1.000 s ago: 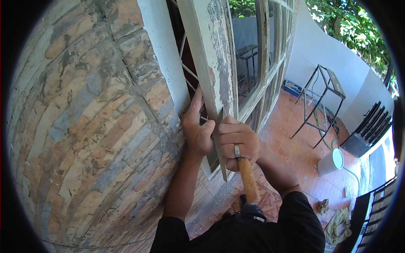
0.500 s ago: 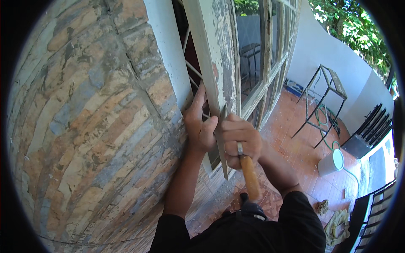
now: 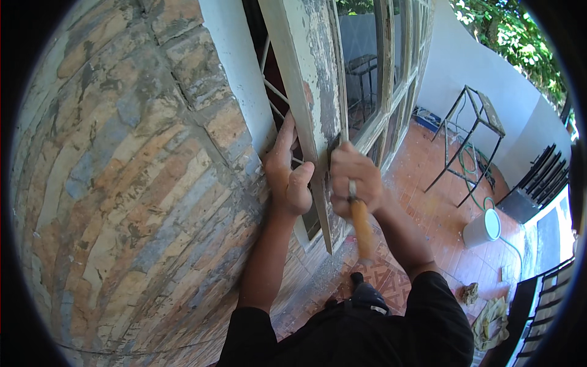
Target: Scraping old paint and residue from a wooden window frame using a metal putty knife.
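Note:
A wooden casement window (image 3: 309, 104) with flaking whitish paint stands ajar, its bare grey wood showing through. My left hand (image 3: 288, 177) grips its edge from the left, the thumb on the near side and the forefinger stretched up behind it. My right hand (image 3: 356, 178), with a ring on one finger, is closed round a tool with a wooden handle (image 3: 364, 235). The handle's end points down toward me. Its working end lies at the worn face of the frame and is mostly hidden by my fist, which looks slightly blurred.
A rough stone-clad wall (image 3: 140, 202) fills the left side. On the tiled floor (image 3: 428, 208) at right stand a metal stool frame (image 3: 468, 140), a white bucket (image 3: 482, 229) and a green hose (image 3: 469, 168). Crumpled cloth (image 3: 491, 324) lies near a dark railing (image 3: 544, 318).
My right hand with the tool has moved slightly right and up, away from the frame's edge onto its face. My left hand keeps its hold on the frame.

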`<state>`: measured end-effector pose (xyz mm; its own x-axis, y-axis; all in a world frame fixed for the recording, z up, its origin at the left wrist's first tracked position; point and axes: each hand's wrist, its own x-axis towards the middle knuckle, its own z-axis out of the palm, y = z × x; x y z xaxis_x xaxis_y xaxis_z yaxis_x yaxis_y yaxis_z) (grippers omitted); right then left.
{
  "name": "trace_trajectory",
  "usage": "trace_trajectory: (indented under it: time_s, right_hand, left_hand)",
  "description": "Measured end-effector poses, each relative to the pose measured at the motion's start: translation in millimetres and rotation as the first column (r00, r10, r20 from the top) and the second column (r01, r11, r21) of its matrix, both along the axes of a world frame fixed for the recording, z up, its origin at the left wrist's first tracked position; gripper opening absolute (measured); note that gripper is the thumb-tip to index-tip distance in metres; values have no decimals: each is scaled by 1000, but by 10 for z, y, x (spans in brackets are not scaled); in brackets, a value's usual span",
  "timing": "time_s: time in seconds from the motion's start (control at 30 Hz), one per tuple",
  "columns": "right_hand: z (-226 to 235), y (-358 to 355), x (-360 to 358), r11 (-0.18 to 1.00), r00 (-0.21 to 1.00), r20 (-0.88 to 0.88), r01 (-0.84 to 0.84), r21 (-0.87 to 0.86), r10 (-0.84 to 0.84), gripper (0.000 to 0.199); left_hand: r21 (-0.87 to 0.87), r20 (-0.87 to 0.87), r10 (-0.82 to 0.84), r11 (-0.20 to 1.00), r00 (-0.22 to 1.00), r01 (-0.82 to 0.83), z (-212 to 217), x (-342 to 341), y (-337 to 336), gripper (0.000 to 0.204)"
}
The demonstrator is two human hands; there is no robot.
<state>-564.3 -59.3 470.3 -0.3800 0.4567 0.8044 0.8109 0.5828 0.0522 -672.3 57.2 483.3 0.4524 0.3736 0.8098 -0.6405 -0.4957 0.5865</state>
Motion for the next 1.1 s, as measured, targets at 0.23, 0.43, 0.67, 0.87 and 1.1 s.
trace_trajectory:
  time_s: [0.23, 0.43, 0.67, 0.87, 1.1]
  right_hand:
    - [126, -23, 9, 996, 994, -113, 10, 93, 0, 21]
    - [-281, -240, -315, 958, 865, -418, -212, 194, 276, 28]
    - [-852, -199, -439, 876, 214, -870, -308, 371, 443, 28]
    - [-1412, -458, -470, 893, -351, -918, -328, 308, 187, 23]
    - [-1704, -694, -276, 944, -498, -861, -322, 72, -104, 23]
  left_hand:
    - [-7, 27, -50, 999, 998, 50, -57, -52, 8, 72]
    - [8, 75, -57, 998, 996, 56, -61, 60, 60, 74]
    - [-50, -44, -211, 977, 977, 209, -157, -39, -1, 77]
    - [-51, -199, -120, 992, 972, 112, -468, -63, -53, 66]
    - [-12, -196, 192, 980, 962, -198, -487, 67, -129, 62]
